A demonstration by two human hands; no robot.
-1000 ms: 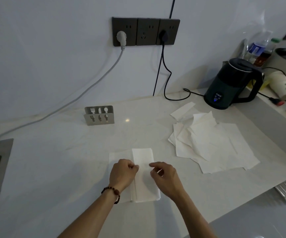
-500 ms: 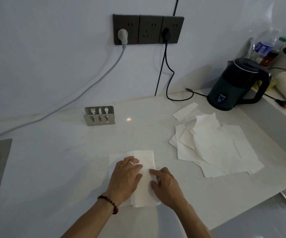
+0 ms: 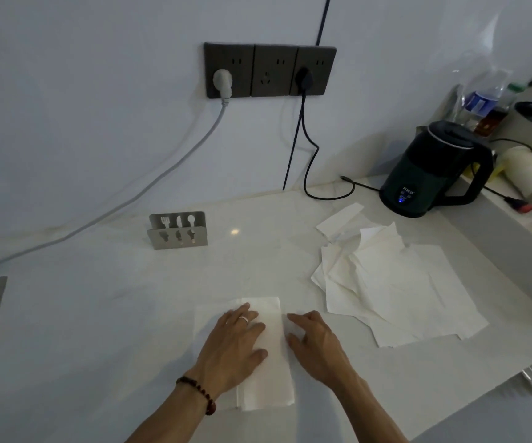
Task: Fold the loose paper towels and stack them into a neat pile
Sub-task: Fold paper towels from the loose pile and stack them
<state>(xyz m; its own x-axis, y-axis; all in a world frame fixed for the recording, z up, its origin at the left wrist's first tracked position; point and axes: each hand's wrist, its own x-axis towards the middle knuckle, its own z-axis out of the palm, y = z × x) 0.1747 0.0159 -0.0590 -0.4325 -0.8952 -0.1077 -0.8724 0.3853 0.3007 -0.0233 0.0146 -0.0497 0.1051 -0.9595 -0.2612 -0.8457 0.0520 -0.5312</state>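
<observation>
A white folded paper towel (image 3: 268, 375) lies as a narrow strip on the pale counter (image 3: 98, 314) in front of me, on top of a wider flat sheet (image 3: 207, 318). My left hand (image 3: 236, 343) presses flat on the strip's left side, fingers straight, a ring on one finger. At the strip's right edge my right hand (image 3: 316, 340) rests on the counter with straight fingers. A heap of several loose unfolded paper towels (image 3: 396, 289) spreads to the right, apart from both hands.
A metal napkin holder (image 3: 178, 230) stands behind the strip on the left. A black kettle (image 3: 434, 167) stands at the back right beside cups and bottles. Cables run from the wall sockets (image 3: 269, 70). One folded piece (image 3: 338, 217) lies near the kettle. The counter edge runs diagonally at the lower right.
Both hands went from pinching the towel's fold to lying flat. My left hand slid up along the strip, and my right hand moved off to its right edge.
</observation>
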